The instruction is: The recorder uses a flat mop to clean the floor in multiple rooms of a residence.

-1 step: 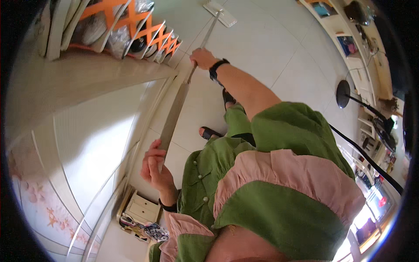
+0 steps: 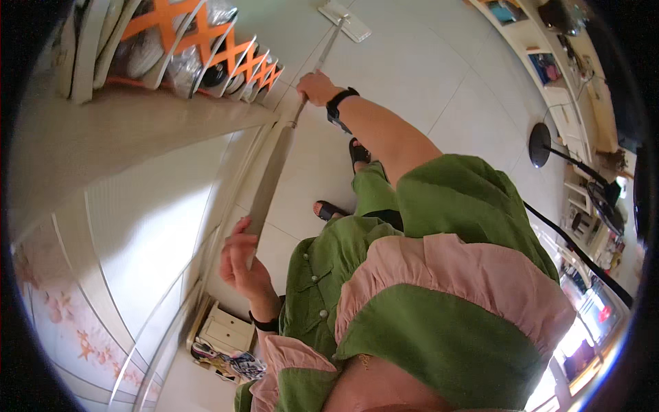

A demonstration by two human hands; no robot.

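A flat mop with a long pale handle slants across the view, its white rectangular head lying on the tiled floor at the far side. My left hand grips the thick upper end of the handle, its fingers bent around it. Farther down the pole my right hand is closed around the thinner part, a black watch on that wrist. My feet in black sandals stand on the floor to the right of the handle.
On the left, a rack with orange lattice holds shoes, above pale panelled doors. A black stand fan and open shelving line the right side. A small white drawer cabinet stands at the lower left, cables beside it.
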